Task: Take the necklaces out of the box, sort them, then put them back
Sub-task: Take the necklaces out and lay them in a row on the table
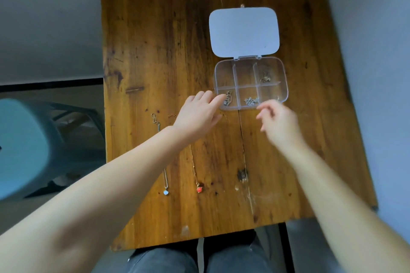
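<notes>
Both bare forearms stretched forward, converging. Left hand (198, 113) palm down, fingers loosely spread, fingertips (218, 98) extended ahead, nothing gripped. Right hand (278, 118) blurred, raised a little, wrist bent, thumb and forefinger nearly pinched, remaining fingers curled under; whether anything held, cannot tell. Hands apart, roughly level. Knees in grey trousers below.
</notes>
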Available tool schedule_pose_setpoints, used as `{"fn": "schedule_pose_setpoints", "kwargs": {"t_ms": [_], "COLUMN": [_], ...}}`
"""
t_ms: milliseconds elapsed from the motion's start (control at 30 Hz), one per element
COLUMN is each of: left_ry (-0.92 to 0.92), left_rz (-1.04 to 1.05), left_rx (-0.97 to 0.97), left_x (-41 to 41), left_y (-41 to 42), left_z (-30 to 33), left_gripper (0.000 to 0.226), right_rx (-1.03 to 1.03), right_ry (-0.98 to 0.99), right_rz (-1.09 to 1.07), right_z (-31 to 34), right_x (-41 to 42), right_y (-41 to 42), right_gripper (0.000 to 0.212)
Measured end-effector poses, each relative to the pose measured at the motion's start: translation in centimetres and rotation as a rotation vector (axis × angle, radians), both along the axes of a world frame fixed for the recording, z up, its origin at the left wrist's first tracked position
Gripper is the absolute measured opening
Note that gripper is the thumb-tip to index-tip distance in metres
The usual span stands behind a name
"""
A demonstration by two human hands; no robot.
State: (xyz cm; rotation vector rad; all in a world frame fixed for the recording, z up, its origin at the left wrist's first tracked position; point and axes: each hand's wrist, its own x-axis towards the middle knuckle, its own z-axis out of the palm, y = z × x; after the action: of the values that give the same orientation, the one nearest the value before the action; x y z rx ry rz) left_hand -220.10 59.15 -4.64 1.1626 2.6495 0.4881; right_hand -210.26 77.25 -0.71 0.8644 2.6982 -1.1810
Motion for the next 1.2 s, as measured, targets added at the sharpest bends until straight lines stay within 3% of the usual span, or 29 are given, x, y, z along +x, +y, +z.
{"fn": "schedule_pose_setpoints", "kwargs": {"t_ms": [100,233,333,467,633,700,800,900,1033,1133,1200], "left_ry": [-0.088,-0.093,-0.063,-0.062,-0.074,-0.072,-0.057,-0.131,-0.578,-0.83,-0.912], "left_rz": [0.106,0.219,0.244,0.289,0.325,0.328,0.362,0.37,0.211,0.156,0.17], "left_rx": [-0.018,0.027,0.023,0.004,0.011,-0.002,-0.019,0.141,0.498,0.496,0.462], "left_x": [0.3,0.5,0.7,1.1,1.4,1.4,1.5,1.6,1.1,0.9,0.6], "left_y": [1.7,2.5,2.6,2.7,3.0,3.1,3.5,5.3,9.3,9.7,8.0], "left_z": [0.0,0.0,0.0,0.0,0.1,0.3,1.0,2.9,7.5,9.3,9.2], "left_gripper": [0.033,0.023,0.022,0.023,0.022,0.021,0.024,0.039,0.052,0.025,0.026], "right_rx": [0.246,0.562,0.748,0.778,0.677,0.662,0.449,-0.051,-0.563,-0.731,-0.78], "right_ry": [-0.024,-0.288,-0.359,-0.455,-0.534,-0.472,-0.325,-0.268,-0.195,-0.117,-0.078], "right_rz": [0.152,0.593,0.818,0.836,0.835,0.806,0.677,0.534,0.475,0.427,0.354], "right_z": [0.3,-1.1,-2.0,-1.9,-1.2,-0.8,1.2,4.9,9.4,10.8,10.7], "right_x": [-5.1,-10.4,-12.1,-13.2,-13.6,-13.2,-12.5,-11.3,-8.2,-6.3,-5.1], "right_y": [5.9,8.8,8.9,8.7,8.3,8.4,9.0,9.5,9.0,8.6,8.7], "right_gripper": [0.028,0.043,0.033,0.01,0.012,0.012,0.012,0.008,0.008,0.019,0.021]}}
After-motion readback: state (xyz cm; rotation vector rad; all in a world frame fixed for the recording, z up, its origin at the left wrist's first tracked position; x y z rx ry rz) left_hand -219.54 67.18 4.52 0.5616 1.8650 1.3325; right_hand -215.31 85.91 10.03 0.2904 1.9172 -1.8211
